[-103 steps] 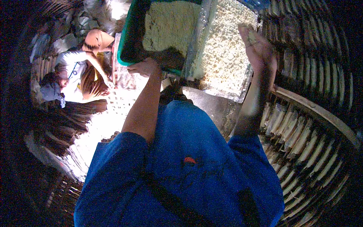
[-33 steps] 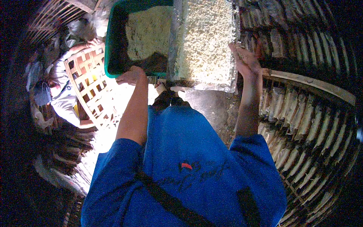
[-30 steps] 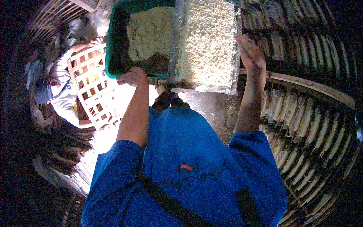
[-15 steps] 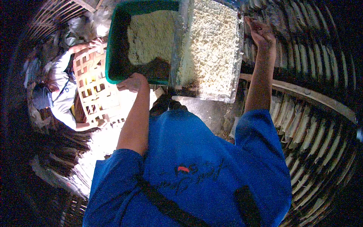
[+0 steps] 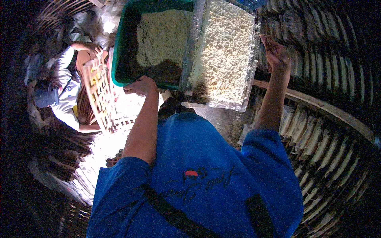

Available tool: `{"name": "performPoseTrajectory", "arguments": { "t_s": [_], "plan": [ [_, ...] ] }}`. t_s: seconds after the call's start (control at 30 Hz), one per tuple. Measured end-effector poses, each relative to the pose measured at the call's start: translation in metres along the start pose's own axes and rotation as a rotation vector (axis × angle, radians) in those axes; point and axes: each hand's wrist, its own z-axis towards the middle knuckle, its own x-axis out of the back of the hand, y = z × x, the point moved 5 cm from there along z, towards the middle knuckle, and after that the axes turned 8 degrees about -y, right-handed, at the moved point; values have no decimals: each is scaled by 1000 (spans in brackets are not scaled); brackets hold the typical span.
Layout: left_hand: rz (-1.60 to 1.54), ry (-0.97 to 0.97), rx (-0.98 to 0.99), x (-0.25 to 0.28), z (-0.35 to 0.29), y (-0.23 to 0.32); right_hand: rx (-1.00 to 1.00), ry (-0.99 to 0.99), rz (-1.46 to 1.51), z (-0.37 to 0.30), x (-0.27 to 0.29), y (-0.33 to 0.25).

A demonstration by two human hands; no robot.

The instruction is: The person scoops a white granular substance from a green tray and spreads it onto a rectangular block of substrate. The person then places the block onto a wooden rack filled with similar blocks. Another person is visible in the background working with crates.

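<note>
A green tub holds a mound of pale, crumbly material. Against the tub's near rim is my left hand, its fingers curled; whatever is in them is hidden. Right of the tub lies a flat slab of whitish, grainy material in clear plastic, its left side overlapping the tub. My right hand is raised beside the slab's right edge, palm partly turned up, fingers loosely bent and apart, with nothing visible in them.
At left a co-worker in a light shirt and dark cap grips a slatted lattice crate. Rows of thin pale packs stand on racks at right, split by a curved wooden rail. Bright light falls on the left.
My right hand has come down slightly, closer to me, along the slab's edge. The co-worker has turned the lattice crate to a steeper, narrower angle. My left hand is nearly unmoved.
</note>
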Motion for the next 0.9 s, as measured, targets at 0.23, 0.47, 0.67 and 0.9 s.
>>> {"name": "performPoseTrajectory", "arguments": {
  "t_s": [0.23, 0.47, 0.67, 0.9],
  "plan": [
    [66, -4, -29, -8, 4, 6, 182, -75, -767, -22, -56, 14],
    [-90, -98, -38, -9, -2, 9, 204, 218, -771, 80, -39, -40],
    [34, 20, -53, -12, 5, -9, 187, 17, -539, 108, -34, -38],
    [-16, -3, -46, -7, 9, -14, -301, -453, -349, 102, -70, 63]
  ]
}}
